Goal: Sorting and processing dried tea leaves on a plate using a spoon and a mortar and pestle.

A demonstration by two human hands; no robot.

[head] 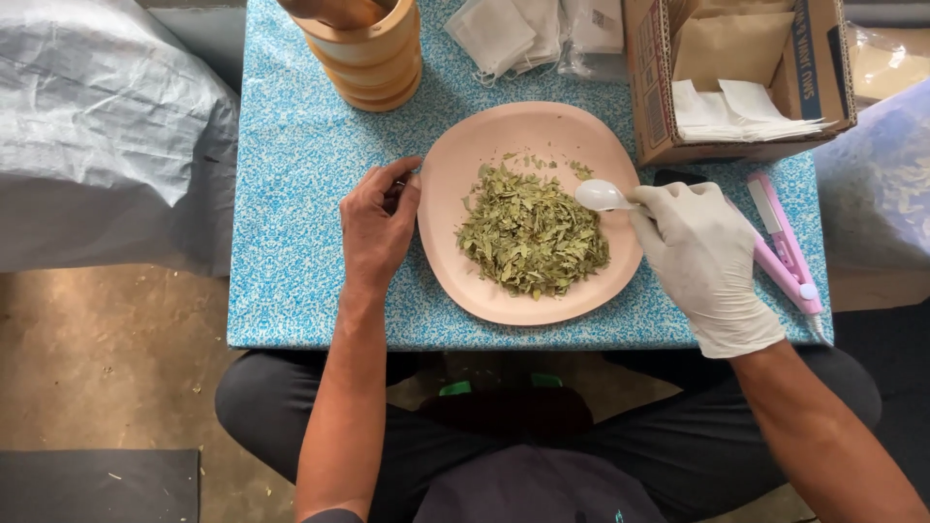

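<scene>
A gloved right hand (702,257) pinches a white plastic spoon (603,196) over dried leaves (531,232); the bare left hand (378,225), fingers curled, rests at the pink plate's (484,291) left rim.

The bare left hand (378,225) lies palm down just left of the pink plate (455,174), fingers curled, fingertips at the plate's rim. The gloved right hand (699,254) reaches in over the plate's right edge, fingers closed in a pinch grip. Both forearms angle inward towards the plate.
</scene>
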